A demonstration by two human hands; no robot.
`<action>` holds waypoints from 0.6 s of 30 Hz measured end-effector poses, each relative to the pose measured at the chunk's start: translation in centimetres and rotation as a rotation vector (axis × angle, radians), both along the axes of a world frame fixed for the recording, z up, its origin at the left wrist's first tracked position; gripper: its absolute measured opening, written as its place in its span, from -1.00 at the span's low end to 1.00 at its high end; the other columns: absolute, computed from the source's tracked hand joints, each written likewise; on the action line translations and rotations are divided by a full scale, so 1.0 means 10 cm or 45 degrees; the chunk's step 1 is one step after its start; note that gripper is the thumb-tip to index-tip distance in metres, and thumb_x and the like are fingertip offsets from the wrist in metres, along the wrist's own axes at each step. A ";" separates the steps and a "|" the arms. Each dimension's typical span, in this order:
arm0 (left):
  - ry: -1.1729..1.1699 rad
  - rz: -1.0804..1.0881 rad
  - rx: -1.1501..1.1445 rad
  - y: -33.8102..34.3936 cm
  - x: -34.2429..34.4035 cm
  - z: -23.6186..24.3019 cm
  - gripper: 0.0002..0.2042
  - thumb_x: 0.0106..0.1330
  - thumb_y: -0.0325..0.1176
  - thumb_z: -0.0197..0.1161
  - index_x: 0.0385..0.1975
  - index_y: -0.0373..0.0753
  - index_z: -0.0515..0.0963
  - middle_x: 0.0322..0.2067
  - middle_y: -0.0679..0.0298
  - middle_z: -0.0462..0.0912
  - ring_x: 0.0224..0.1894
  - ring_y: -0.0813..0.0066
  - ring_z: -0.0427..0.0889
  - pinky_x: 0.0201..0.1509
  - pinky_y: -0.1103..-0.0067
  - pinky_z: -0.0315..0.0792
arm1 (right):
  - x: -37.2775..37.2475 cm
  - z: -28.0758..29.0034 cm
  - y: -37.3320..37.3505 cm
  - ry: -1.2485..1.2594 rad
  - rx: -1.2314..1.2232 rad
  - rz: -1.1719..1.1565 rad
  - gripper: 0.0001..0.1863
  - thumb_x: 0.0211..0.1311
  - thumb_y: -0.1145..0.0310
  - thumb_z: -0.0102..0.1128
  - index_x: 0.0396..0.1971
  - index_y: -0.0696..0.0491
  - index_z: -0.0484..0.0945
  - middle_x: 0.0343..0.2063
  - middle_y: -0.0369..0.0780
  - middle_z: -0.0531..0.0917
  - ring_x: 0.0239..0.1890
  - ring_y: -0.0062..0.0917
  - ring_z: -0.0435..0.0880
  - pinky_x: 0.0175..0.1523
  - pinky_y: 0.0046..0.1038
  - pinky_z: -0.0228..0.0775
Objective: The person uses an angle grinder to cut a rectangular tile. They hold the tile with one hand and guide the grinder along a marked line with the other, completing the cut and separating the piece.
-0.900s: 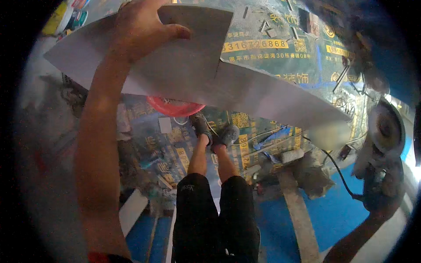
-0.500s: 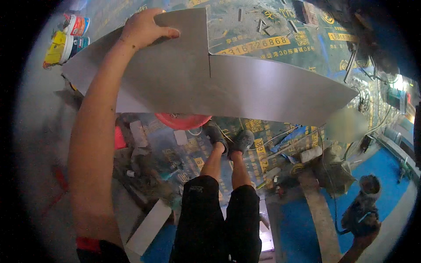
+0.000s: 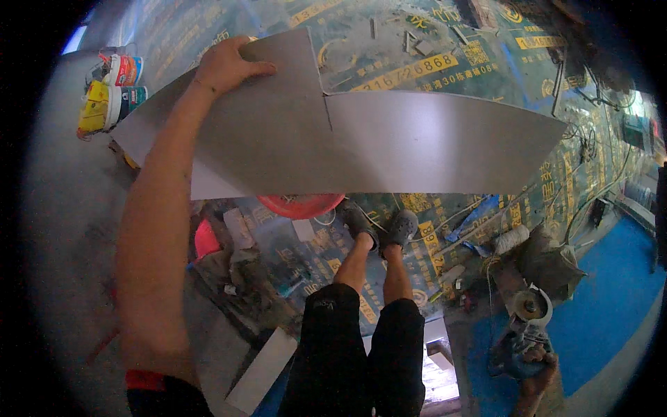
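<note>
A large grey tile (image 3: 417, 142) with a rectangular notch out of its far right part lies across the view in front of my legs. A thin dark slit runs into it from the notch's inner corner. My left hand (image 3: 233, 66) grips the tile's far edge, thumb on the upper face and fingers bent over the edge, their tips hidden. Low at the right, well apart from the tile, my right hand (image 3: 538, 365) is wrapped round the body of an angle grinder (image 3: 517, 344), whose round disc and pale guard face away from me.
Under the tile's near edge shows a red basin (image 3: 302, 206). Paint buckets (image 3: 125, 71) stand far left. Printed green floor sheeting (image 3: 389, 42) carries offcuts and cables. A white tile strip (image 3: 262, 372) lies near my left leg, a grey sack (image 3: 552, 260) at right.
My right hand has brought the angle grinder leftward, and its disc has turned more into view. The left hand keeps its hold on the tile; the whole view has shifted slightly.
</note>
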State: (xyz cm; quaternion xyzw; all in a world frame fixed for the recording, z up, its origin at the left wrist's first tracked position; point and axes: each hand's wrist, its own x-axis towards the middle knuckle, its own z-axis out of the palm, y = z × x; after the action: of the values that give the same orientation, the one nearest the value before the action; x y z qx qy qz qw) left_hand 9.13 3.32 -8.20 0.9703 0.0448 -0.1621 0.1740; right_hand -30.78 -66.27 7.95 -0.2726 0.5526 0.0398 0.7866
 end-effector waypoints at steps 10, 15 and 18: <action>-0.045 -0.022 0.030 -0.06 0.06 -0.03 -0.35 -0.21 0.12 0.51 -0.15 -0.24 0.64 -0.19 0.08 0.70 -0.11 0.18 0.68 -0.01 0.38 0.50 | -0.29 -0.31 0.46 -0.127 0.039 0.050 -0.76 0.16 0.19 0.06 -0.52 0.03 0.35 -0.59 -0.29 0.40 -0.47 -0.44 0.44 -0.25 -0.34 0.37; -0.164 -0.072 0.213 -0.06 0.04 -0.07 -0.34 -0.17 0.09 0.53 -0.06 -0.19 0.63 -0.20 0.12 0.71 -0.14 0.20 0.69 0.00 0.36 0.51 | 0.06 -0.14 0.98 0.239 -0.224 0.230 -0.78 0.08 0.20 0.09 -0.52 0.01 0.35 -0.59 -0.33 0.39 -0.49 -0.48 0.40 -0.29 -0.38 0.32; -0.209 -0.092 0.246 0.05 0.07 -0.14 -0.33 -0.16 0.07 0.54 -0.01 -0.15 0.62 -0.19 0.15 0.71 -0.13 0.22 0.69 0.01 0.36 0.51 | -0.13 -0.34 0.72 0.295 0.065 0.131 -0.80 0.06 0.22 0.08 -0.52 0.01 0.35 -0.59 -0.34 0.36 -0.48 -0.50 0.39 -0.27 -0.35 0.31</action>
State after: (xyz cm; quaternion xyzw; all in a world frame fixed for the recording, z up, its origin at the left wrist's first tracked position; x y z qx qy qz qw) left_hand 9.84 3.83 -9.63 0.9935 0.0107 -0.0833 0.0769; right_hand -32.03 -59.09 4.59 -0.2739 0.6238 0.1253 0.7212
